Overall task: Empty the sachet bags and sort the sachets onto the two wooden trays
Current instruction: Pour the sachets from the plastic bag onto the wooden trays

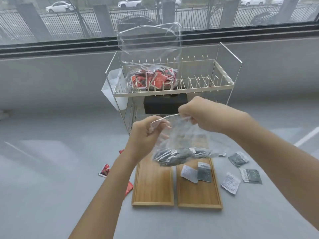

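My left hand [146, 133] and my right hand [203, 114] each pinch one side of the top edge of a clear plastic bag [179, 140] hanging above the trays. Several dark sachets [174, 155] lie bunched in its bottom. Below sit two wooden trays side by side: the left tray [152, 187] is bare, the right tray [198, 194] holds a white-faced sachet [189, 173] and a dark sachet [204, 172]. A second clear bag of red sachets [153, 78] rests on the top shelf of the wire rack.
Loose dark and white sachets [251, 175] lie on the grey surface right of the trays; red sachets [104, 170] lie to the left. A wire dish rack [222, 73] with a white cup and a black box [164, 104] stands behind, under a window.
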